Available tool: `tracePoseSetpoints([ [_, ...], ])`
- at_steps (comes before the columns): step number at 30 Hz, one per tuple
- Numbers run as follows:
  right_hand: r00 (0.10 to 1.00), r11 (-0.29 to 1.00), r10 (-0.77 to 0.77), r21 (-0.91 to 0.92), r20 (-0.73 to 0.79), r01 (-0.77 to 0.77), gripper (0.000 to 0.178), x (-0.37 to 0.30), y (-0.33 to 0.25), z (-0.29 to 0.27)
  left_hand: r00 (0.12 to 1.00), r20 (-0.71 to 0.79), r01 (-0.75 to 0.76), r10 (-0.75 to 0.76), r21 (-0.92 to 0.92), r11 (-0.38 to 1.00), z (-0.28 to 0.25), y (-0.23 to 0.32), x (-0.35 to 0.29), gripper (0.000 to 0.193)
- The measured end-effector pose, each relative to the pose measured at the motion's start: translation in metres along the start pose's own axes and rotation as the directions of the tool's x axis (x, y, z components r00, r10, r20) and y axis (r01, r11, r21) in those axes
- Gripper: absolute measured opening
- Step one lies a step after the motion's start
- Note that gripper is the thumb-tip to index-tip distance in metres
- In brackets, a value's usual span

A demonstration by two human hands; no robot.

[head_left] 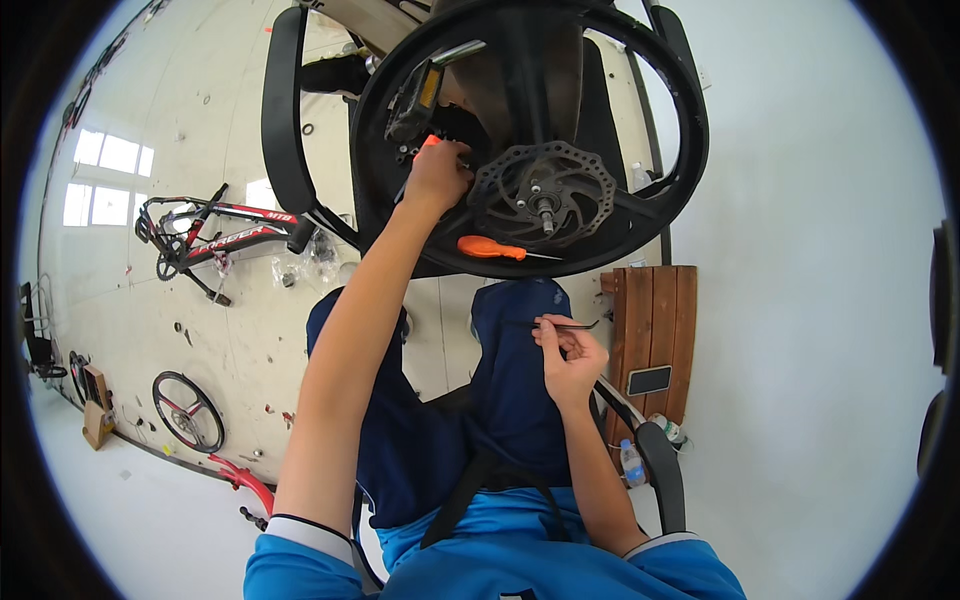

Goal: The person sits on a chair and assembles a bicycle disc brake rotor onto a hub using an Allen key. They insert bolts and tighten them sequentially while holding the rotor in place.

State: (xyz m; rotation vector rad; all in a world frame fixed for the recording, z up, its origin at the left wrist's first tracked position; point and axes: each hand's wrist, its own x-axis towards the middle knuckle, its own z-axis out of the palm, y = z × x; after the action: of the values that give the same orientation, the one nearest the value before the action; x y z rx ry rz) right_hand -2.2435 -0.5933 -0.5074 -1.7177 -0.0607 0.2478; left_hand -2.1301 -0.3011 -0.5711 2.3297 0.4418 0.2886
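A black bicycle wheel (690, 130) with broad spokes lies flat on a chair in front of me. At its hub sits a silver disc brake rotor (598, 190). My left hand (440, 178) reaches in left of the rotor, fingers curled down among small dark parts; what they hold is hidden. Something orange (431, 141) shows beside those fingers. Just beyond is a black pedal (412, 105) with a yellow reflector. An orange-handled screwdriver (490, 247) rests at the wheel's near side. Above my right thigh, my right hand (572, 358) pinches a thin black hex key (575, 326).
A red and black bicycle frame (245, 228) lies on the floor at left, with another wheel (188, 412) and a red fork (240, 478) nearer. To the right stands a wooden bench (655, 330) bearing a phone (649, 381). A plastic bottle (632, 462) stands beside my chair's armrest (661, 470).
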Motion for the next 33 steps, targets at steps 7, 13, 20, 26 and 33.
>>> tracePoseSetpoints([
  [7, 0.968, 0.975, -0.178, 0.097, -0.178, 0.198, 0.014, 0.024, -0.037, 0.016, 0.864, -0.455, -0.045, -0.217, -0.499, 0.865, -0.036, 0.056, -0.1, 0.008],
  [13, 0.81, 0.838, -0.535, -0.028, -0.24, 0.545, 0.017, 0.058, -0.071, 0.032, 0.82, -0.558, -0.374, 0.127, -0.356, 0.856, -0.028, 0.108, -0.124, 0.02],
  [20, 0.775, 0.804, -0.594, -0.121, -0.216, 0.583, 0.018, 0.066, -0.078, 0.042, 0.785, -0.547, -0.48, 0.291, -0.241, 0.843, -0.015, 0.115, -0.096, 0.028],
  [26, 0.683, 0.688, -0.721, -0.242, -0.116, 0.684, 0.018, 0.074, -0.073, 0.046, 0.81, -0.551, -0.434, 0.201, -0.332, 0.838, -0.013, 0.118, -0.089, 0.023],
  [33, 0.666, 0.654, -0.742, -0.302, -0.075, 0.694, 0.018, 0.075, -0.071, 0.045, 0.824, -0.539, -0.401, 0.177, -0.333, 0.854, -0.009, 0.116, -0.084, 0.021],
])
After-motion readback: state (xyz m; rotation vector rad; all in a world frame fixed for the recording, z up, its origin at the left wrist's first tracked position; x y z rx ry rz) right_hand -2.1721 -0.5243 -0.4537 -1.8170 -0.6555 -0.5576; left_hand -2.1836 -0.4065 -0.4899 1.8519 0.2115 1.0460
